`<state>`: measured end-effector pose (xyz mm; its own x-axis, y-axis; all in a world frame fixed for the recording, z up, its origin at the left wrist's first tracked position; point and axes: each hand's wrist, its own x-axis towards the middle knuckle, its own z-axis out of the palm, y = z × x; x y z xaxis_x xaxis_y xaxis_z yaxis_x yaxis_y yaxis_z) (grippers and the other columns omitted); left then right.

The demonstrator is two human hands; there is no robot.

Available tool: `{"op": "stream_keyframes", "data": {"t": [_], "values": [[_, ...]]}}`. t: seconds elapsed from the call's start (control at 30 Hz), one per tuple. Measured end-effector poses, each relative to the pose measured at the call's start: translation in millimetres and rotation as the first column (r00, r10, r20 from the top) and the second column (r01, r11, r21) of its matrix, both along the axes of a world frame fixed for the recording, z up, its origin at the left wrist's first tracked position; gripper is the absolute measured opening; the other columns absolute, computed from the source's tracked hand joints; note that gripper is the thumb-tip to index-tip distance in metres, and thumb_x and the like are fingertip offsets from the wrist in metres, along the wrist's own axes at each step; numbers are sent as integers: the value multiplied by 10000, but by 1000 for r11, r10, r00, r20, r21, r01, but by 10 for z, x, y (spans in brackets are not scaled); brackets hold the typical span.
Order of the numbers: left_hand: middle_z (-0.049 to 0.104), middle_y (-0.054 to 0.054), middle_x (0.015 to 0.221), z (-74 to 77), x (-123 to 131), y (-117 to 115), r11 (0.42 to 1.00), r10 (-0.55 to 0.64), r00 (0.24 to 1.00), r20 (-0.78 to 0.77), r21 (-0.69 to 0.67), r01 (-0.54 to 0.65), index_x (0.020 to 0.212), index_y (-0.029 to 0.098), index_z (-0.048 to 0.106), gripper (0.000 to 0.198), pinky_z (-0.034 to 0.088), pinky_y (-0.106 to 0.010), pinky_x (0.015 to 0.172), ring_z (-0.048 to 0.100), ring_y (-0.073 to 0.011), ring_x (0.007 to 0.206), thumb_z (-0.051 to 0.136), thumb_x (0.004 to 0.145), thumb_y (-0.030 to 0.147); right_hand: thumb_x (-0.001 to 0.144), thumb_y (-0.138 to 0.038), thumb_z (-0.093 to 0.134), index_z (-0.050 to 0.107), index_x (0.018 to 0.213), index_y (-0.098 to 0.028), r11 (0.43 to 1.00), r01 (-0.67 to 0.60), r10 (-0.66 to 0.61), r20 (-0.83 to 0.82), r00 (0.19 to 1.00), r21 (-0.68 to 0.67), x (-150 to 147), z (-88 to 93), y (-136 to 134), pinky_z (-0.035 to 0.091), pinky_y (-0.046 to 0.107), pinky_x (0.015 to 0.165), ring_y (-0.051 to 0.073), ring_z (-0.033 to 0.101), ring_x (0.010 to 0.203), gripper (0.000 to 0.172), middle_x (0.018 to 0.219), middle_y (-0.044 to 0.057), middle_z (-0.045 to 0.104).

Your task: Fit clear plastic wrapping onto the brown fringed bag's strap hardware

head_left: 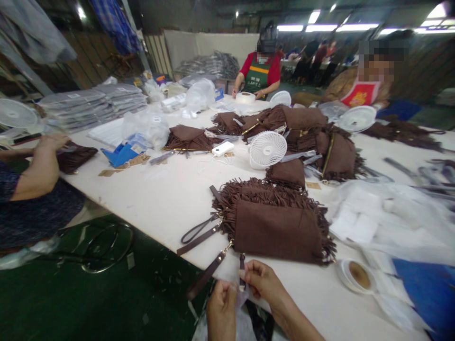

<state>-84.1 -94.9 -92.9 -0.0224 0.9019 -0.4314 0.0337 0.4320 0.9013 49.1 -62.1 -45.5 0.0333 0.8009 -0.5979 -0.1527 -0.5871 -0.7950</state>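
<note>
Pinching: the person's right hand (263,283), at the near edge, grips a short dark strap (242,268) between thumb and fingers.
Left hand: just left of the strap, this hand (221,308) has its fingers drawn together on a wisp of clear plastic (242,300).
Brown bag: beyond the hands, a flat fringed bag (279,232) lies on the white table (142,196). The short strap is beside its near left corner, and a wrist strap (206,275) with a gold-toned clasp stretches past the table's edge.
Right side: a tape roll (358,275) lies near a clear bag (391,208) with white pieces inside.
Table middle: a small white fan (268,148) stands near a white handheld device (223,148), with a pile of brown fringed bags (305,117) behind.
Left side: a co-worker's arm (44,163) reaches to another brown bag (76,157); a blue tape dispenser (124,150) sits to its right.
Far side: a co-worker in a green apron (258,76) has hands beside a white roll (245,98); plastic-wrapped stacks (76,109) stand to the left.
</note>
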Motion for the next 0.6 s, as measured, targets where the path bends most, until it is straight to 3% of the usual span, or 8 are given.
{"op": "stream_keyframes", "data": {"t": [0.1,0.17,0.27,0.37,0.5,0.6], "values": [[634,-36,642,82,2,7,997,-26,987,-160,61,36,765,187,582,407,379,-276,574,560,-193,626,499,816,582,620,-449,698,474,652,-191,1000,6,-6,27,1000,5,1,13,12,216,185,377,41,318,378,343,447,-88,437],[632,-36,617,112,6,12,997,-32,984,-173,64,44,782,192,578,405,388,-273,558,564,-190,598,487,821,586,631,-447,682,473,656,-192,1000,3,-4,34,999,13,1,23,16,224,186,378,44,327,373,331,438,-89,435],[576,-9,518,111,11,19,995,-56,996,70,-73,61,799,178,564,462,371,-250,467,501,-152,464,529,773,638,648,-462,681,479,673,-190,1000,2,-2,15,1000,12,1,22,11,261,182,385,52,366,379,340,437,-82,459],[574,-5,497,102,-6,13,966,-30,937,348,-229,116,842,147,575,528,336,-219,417,444,-107,401,655,676,643,648,-472,712,490,691,-180,1000,9,-9,-39,999,-1,12,1,-6,289,171,395,50,391,390,369,447,-76,487],[594,-11,539,101,-73,4,931,68,874,482,-345,117,860,136,603,546,348,-205,445,478,-95,438,788,574,563,677,-458,729,517,730,-165,1000,9,-9,-147,989,1,45,-36,-27,282,154,387,34,378,381,366,470,-65,525],[597,-20,524,69,-134,12,918,67,859,508,-369,146,770,142,587,507,323,-205,435,481,-99,434,816,547,536,719,-458,701,518,765,-164,1000,3,-3,-217,976,0,53,-48,-15,290,152,387,20,379,383,350,619,-10,640]]}}
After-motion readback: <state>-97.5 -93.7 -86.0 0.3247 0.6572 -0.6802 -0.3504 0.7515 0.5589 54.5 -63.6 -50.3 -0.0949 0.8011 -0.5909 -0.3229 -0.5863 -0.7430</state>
